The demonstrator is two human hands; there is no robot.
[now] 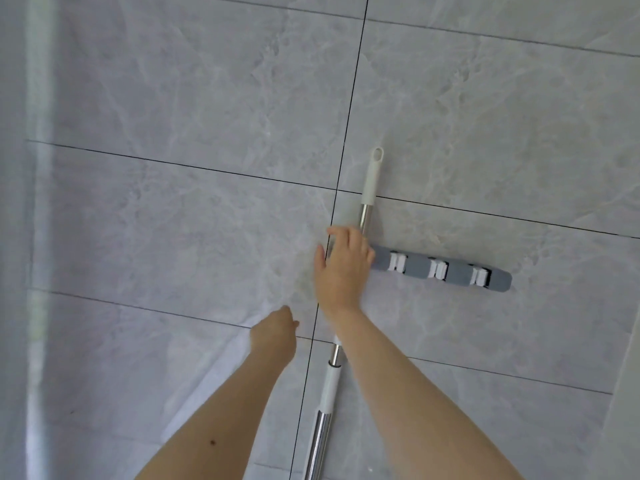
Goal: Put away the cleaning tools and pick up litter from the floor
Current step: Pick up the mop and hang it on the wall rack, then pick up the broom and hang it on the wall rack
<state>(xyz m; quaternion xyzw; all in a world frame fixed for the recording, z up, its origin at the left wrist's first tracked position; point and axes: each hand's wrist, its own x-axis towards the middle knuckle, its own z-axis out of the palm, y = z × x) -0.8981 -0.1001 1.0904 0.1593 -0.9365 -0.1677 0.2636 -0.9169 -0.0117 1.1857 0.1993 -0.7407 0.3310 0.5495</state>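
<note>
A mop handle (371, 176) of shiny metal with a white hanging cap stands upright against the tiled wall. Its lower stretch (327, 389) has a white collar. A grey wall rack (457, 271) with three visible white clips runs to the right of the handle. My right hand (343, 268) lies flat over the handle at the rack's left end, with fingers straight and thumb spread, and covers that end. My left hand (273, 336) hovers lower left of the handle, apart from it and holding nothing, its fingers mostly hidden behind its back.
Grey marbled wall tiles (207, 98) with dark grout lines fill the view. A blurred pale vertical strip (40, 202) runs down the left side. A lighter wall edge (623, 393) shows at the lower right.
</note>
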